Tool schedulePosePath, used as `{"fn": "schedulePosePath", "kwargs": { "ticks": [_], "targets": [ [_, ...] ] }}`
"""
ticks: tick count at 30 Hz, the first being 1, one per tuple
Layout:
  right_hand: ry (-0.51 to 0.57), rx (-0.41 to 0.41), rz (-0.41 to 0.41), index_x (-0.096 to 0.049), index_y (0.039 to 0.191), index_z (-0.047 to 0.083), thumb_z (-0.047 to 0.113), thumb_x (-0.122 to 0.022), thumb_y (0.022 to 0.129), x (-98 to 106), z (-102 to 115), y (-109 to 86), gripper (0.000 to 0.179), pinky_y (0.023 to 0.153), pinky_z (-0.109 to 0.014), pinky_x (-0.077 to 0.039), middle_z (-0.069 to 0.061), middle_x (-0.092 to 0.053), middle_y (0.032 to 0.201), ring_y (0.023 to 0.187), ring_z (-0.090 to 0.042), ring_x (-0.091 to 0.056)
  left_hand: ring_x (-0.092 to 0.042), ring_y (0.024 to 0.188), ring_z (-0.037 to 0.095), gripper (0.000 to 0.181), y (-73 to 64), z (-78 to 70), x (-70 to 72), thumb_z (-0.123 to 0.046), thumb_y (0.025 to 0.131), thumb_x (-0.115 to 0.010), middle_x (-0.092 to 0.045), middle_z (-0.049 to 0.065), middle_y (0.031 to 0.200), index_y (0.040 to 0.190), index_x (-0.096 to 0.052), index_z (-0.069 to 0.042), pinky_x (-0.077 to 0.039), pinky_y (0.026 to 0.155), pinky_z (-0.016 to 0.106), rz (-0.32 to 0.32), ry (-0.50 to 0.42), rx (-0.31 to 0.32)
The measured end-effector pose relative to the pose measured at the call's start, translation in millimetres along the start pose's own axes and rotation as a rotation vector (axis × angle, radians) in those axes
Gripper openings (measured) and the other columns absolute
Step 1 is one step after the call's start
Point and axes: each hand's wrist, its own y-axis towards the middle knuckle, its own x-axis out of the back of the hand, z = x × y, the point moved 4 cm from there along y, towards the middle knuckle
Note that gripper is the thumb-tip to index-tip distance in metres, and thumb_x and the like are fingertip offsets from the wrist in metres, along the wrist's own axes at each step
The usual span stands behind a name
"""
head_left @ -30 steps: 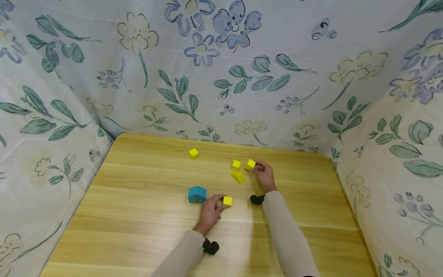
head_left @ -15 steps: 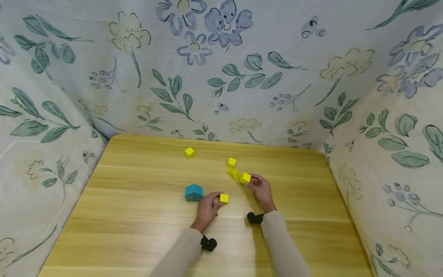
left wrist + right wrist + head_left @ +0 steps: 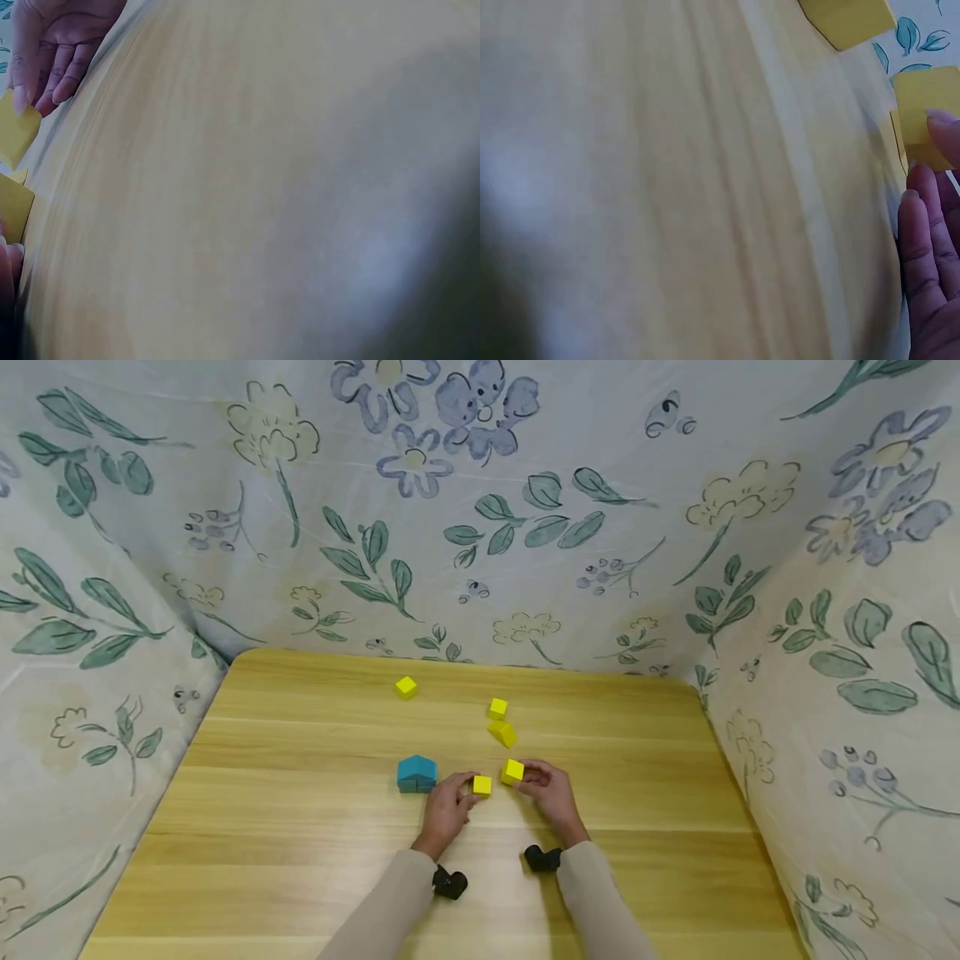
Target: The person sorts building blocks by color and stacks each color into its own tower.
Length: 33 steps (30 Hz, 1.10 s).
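Observation:
In the head view my left hand (image 3: 446,814) pinches a yellow cube (image 3: 482,787) low over the table, just right of a blue block stack (image 3: 417,774). The thumb and fingers of my right hand (image 3: 551,795) grip a second yellow cube (image 3: 512,772), with a small gap between the two cubes. The right wrist view catches that second cube (image 3: 924,94) between thumb and fingertips, at the right edge. Both held cubes also show at the left edge of the left wrist view, the left hand's fingertips (image 3: 9,262) at the lower one.
Beyond the hands lie a yellow triangular block (image 3: 503,733) and a yellow cube (image 3: 498,708). Another yellow cube (image 3: 406,687) sits farther left, near the back edge. The wooden table (image 3: 300,860) is bordered by flowered cloth (image 3: 570,568) at the back and both sides.
My right hand has brought its yellow cube toward me and to the left, from beside the far blocks to near the left hand's cube. The left hand keeps its cube almost in place.

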Motion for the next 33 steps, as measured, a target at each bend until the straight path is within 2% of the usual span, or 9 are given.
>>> {"fn": "schedulePosePath", "kwargs": {
  "ticks": [6, 8, 13, 15, 21, 29, 33],
  "targets": [
    [-0.034, 0.003, 0.027, -0.068, 0.111, -0.004, -0.01, -0.074, 0.077, -5.1, 3.9, -5.9, 0.035, 0.064, -0.021, -0.048, -0.012, -0.066, 0.093, 0.08, -0.017, -0.06, -0.051, 0.045, 0.007, 0.037, 0.8, -0.6, 0.2, -0.007, 0.088, -0.068, -0.056, -0.001, 0.068, 0.124, -0.063, -0.007, -0.045, 0.044, 0.023, -0.009, 0.008, -0.011],
    [-0.049, 0.01, 0.044, -0.067, 0.111, -0.006, -0.011, -0.073, 0.078, -7.0, 13.2, -10.7, 0.034, 0.063, -0.021, -0.048, -0.014, -0.066, 0.093, 0.081, -0.02, -0.06, -0.051, 0.045, 0.007, 0.037, 1.2, -0.6, 0.2, -0.007, 0.088, -0.067, -0.057, 0.0, 0.071, 0.124, -0.063, -0.007, -0.045, 0.044, 0.023, -0.008, 0.005, -0.008],
    [-0.076, 0.024, 0.075, -0.067, 0.109, -0.008, -0.011, -0.074, 0.077, -10.1, 11.7, -12.5, 0.034, 0.065, -0.022, -0.049, -0.016, -0.067, 0.093, 0.082, -0.023, -0.06, -0.052, 0.046, 0.008, 0.037, 1.2, -0.5, 0.2, -0.006, 0.088, -0.067, -0.058, 0.001, 0.072, 0.125, -0.062, -0.007, -0.045, 0.044, 0.023, -0.002, 0.0, 0.003],
    [-0.084, 0.025, 0.077, -0.069, 0.108, -0.005, -0.01, -0.076, 0.075, -10.8, 2.4, -9.1, 0.034, 0.066, -0.022, -0.049, -0.014, -0.068, 0.092, 0.081, -0.02, -0.06, -0.052, 0.046, 0.008, 0.037, 1.0, -1.0, 0.5, -0.006, 0.088, -0.067, -0.057, 0.0, 0.071, 0.125, -0.062, -0.007, -0.045, 0.044, 0.023, 0.0, 0.0, 0.005],
    [-0.121, 0.046, 0.096, -0.07, 0.107, -0.003, -0.011, -0.075, 0.075, -13.1, 4.2, -10.4, 0.034, 0.068, -0.023, -0.049, -0.012, -0.069, 0.094, 0.083, -0.019, -0.061, -0.051, 0.045, 0.008, 0.036, 0.4, -3.2, 1.8, -0.005, 0.089, -0.067, -0.056, -0.001, 0.066, 0.125, -0.062, -0.005, -0.045, 0.044, 0.023, -0.003, 0.002, -0.003],
    [-0.146, 0.107, 0.131, -0.067, 0.106, -0.012, -0.012, -0.074, 0.074, -16.4, 33.4, -24.0, 0.032, 0.067, -0.023, -0.048, -0.021, -0.066, 0.093, 0.083, -0.028, -0.059, -0.051, 0.045, 0.007, 0.036, 0.6, -2.0, 1.3, -0.004, 0.088, -0.067, -0.056, 0.0, 0.066, 0.124, -0.062, -0.005, -0.045, 0.044, 0.022, -0.003, -0.005, -0.003],
    [-0.141, 0.077, 0.108, -0.069, 0.105, -0.008, -0.01, -0.077, 0.073, -16.7, 19.5, -18.3, 0.033, 0.069, -0.022, -0.047, -0.016, -0.067, 0.092, 0.082, -0.022, -0.057, -0.052, 0.045, 0.007, 0.036, 1.2, -0.3, 0.2, -0.004, 0.088, -0.068, -0.056, 0.0, 0.068, 0.124, -0.063, -0.006, -0.045, 0.044, 0.023, 0.0, 0.0, 0.006]
  ]
}}
